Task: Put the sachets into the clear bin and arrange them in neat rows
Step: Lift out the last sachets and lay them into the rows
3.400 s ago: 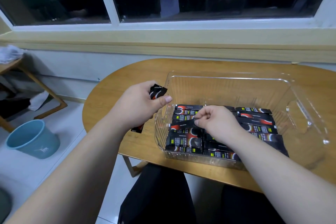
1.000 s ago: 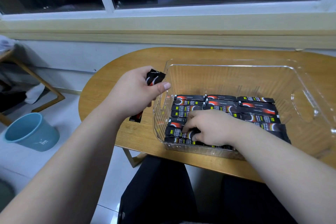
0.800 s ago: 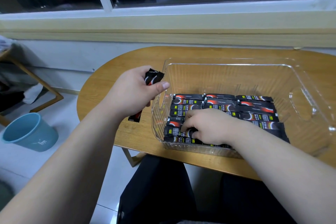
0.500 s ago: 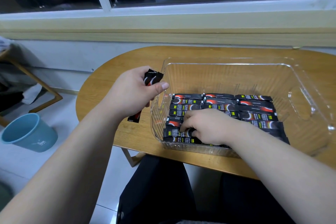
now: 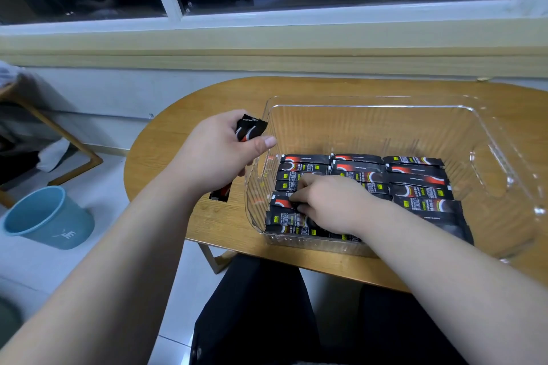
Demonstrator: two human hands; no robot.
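Left hand [image 5: 219,154] grips spare sachets [image 5: 250,130] left of the clear bin [image 5: 370,127], crosswise to its rows [image 5: 415,184]; right hand [image 5: 329,201] rests on rows at the counter's [image 5: 184,115] near edge, grip indeterminate.

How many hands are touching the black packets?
2. The left hand grips a bundle of sachets just left of the clear bin; the right hand is inside the bin, fingers on the laid sachets. No other hand shows.
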